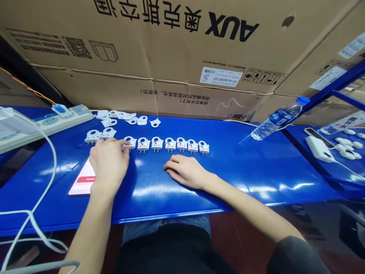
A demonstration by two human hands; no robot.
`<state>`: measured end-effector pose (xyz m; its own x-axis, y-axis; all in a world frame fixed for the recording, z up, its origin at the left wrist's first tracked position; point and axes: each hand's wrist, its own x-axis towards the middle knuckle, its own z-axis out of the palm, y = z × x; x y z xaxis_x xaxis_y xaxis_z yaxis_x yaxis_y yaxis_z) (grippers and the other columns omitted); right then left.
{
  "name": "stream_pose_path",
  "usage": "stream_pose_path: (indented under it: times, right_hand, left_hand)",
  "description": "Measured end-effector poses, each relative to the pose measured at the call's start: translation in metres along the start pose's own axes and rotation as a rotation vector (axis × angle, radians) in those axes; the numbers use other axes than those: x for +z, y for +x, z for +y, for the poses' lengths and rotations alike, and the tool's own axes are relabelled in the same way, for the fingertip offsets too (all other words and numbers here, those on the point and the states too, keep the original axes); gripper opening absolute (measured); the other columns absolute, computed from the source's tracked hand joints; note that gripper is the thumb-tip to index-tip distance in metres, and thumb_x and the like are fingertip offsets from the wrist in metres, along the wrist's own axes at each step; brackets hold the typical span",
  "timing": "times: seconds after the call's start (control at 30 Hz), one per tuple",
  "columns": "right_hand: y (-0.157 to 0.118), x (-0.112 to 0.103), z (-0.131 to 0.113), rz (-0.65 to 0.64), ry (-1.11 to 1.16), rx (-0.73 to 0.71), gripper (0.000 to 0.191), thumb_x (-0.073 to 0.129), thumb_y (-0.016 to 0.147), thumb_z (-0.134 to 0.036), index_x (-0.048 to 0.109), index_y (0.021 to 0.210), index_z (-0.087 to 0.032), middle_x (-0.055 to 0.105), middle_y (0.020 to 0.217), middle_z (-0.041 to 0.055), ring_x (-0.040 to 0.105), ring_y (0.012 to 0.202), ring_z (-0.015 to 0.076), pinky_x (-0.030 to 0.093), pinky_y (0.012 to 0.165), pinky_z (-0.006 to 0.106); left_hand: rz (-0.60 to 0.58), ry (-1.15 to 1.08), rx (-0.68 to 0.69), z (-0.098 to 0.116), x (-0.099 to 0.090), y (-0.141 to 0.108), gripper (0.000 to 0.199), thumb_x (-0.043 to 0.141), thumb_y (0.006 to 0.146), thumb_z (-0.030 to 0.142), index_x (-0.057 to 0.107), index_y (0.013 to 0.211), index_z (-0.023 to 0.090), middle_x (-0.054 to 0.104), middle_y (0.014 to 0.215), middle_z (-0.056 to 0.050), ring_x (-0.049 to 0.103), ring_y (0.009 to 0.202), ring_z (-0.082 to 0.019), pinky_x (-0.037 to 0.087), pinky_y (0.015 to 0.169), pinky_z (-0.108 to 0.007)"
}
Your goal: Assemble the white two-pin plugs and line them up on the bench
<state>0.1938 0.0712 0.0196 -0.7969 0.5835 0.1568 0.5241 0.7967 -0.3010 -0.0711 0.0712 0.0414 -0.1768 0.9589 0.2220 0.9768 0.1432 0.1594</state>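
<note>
— At the left hand?
— Half closed, fingertips at the left edge of a white plug; can't tell if gripped.
— Lying which way?
— Just right of those fingertips, long axis fore and aft, prongs nearward.
— Farther right?
— Row of white plugs beyond the right hand: loosely curled, nothing visible in hold, farther from that first plug.
</note>
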Motion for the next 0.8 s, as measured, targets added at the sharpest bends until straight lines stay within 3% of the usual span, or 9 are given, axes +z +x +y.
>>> stream_pose_path:
  times: [0.27,0.47,0.8]
  right_hand:
    - [0.001,0.0,0.0,-0.006,-0.019,0.001,0.021,0.048,0.109,-0.027,0.065,0.119,-0.02,0.067,0.108,0.0056,0.061,0.096,0.0173,0.042,0.068,0.028]
    - [0.0,0.0,0.0,-0.006,-0.02,-0.001,0.022,0.047,0.11,-0.027,0.065,0.12,-0.02,0.067,0.108,0.0058,0.06,0.096,0.0172,0.042,0.069,0.027]
    - [0.0,-0.002,-0.001,-0.022,-0.021,0.007,0.022,0.047,0.11,-0.027,0.065,0.119,-0.02,0.066,0.109,0.0064,0.059,0.095,0.0173,0.041,0.068,0.027]
  left_hand:
    - [0.024,-0.042,0.03,0.009,0.0,-0.004,0.053,0.034,0.101,0.04,0.07,0.13,0.016,0.068,0.114,-0.02,0.058,0.116,-0.04,0.047,0.097,-0.055]
    - [0.014,-0.078,0.139,0.019,0.007,-0.009,0.054,0.039,0.102,0.053,0.069,0.132,0.019,0.061,0.134,-0.017,0.053,0.125,-0.04,0.045,0.104,-0.054]
    - [-0.031,-0.057,0.162,0.012,0.013,-0.009,0.052,0.044,0.1,0.052,0.065,0.131,0.015,0.067,0.129,-0.017,0.055,0.123,-0.039,0.044,0.106,-0.053]
